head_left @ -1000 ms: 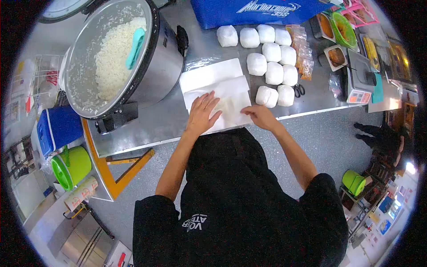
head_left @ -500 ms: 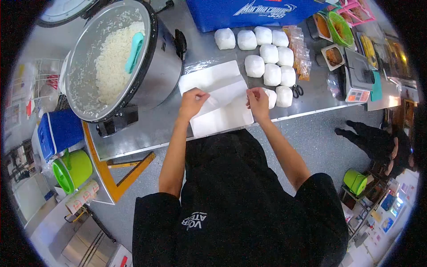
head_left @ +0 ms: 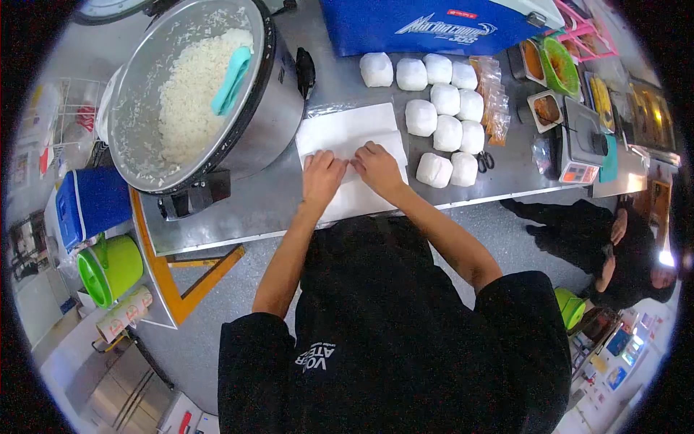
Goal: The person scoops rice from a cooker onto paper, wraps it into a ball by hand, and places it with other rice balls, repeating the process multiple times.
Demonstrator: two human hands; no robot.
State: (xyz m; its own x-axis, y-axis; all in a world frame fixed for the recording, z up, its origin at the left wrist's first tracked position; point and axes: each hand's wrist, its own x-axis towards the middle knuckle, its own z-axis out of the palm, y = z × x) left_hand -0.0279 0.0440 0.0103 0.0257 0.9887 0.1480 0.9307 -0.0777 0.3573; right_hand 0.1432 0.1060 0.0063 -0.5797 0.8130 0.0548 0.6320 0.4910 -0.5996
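Observation:
White paper sheets point(head_left: 348, 124) lie on the steel table in front of me, a folded edge running across their middle. My left hand point(head_left: 324, 176) is over the left part of the paper, fingers bent and closed in a pinch at that edge. Close beside it, almost touching, my right hand point(head_left: 378, 171) pinches the same edge with curled fingers. Both hands partly hide the paper beneath them. Right of the paper sit several round white wrapped bundles point(head_left: 434, 170), in a loose group.
A large cooker of white rice point(head_left: 195, 94) with a teal utensil point(head_left: 231, 81) stands left. Behind are a blue cooler point(head_left: 405, 25) and small bags of orange sauce point(head_left: 494, 101). Scissors point(head_left: 485, 160) and a scale point(head_left: 582, 141) lie right. Another person point(head_left: 629, 239) stands at far right.
My hands have moved inward from the two ends of the paper's fold to its middle, now nearly together. The other person at the right has come closer.

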